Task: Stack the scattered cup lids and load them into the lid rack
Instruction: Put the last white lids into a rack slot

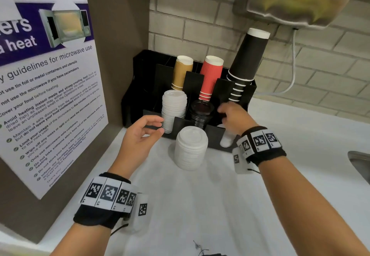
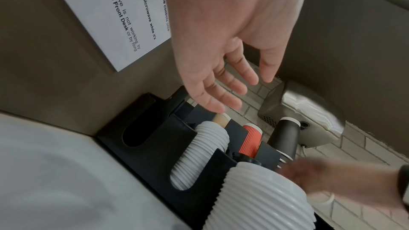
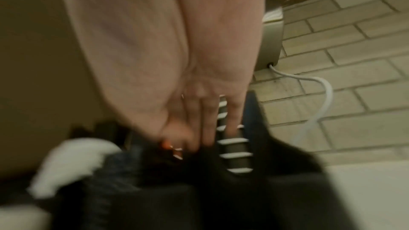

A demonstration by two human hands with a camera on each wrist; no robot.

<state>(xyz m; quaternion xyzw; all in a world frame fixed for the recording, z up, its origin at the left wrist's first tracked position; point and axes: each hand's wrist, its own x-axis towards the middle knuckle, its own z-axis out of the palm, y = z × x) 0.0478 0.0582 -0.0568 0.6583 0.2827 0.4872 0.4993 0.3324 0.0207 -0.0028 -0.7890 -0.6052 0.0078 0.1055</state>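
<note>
Left hand [image 1: 140, 135] hovered just in front of the lid rack [image 1: 138, 87], fingers loosely spread and curved, nothing in it; thumb and fingertips sat close to the white lid stack [image 1: 173, 109] already seated in the rack's left front slot, contact not certain. Right hand [image 1: 233, 115] was at the rack's right front slot, near the black cups [image 1: 243, 69]. Wrist view too blurred: could not tell whether it held anything or was slack.

Black lids [image 1: 201, 112] filled the middle front slot. A few white lids [image 1: 226, 139] showed low in the right slot, partly behind the right hand. Gold cups [image 1: 181, 71] and red cups [image 1: 211, 75] stood inverted in the rear slots.

The loose lid stack [image 1: 191, 148] stood upright on the white tabletop [image 1: 200, 205], just in front of the rack, between both hands, untouched. Judged: still to be loaded.

Risks, as judged:
- Tall loose stack, lids only nested; a one-sided grip or squeeze mid-height could split it or fan it out.
- Either wrist could knock it over, so close does it stand.
- The leaning tall black cups might catch the right hand on lifting out.
- Stack may outrun the room left in the right slot.
</note>
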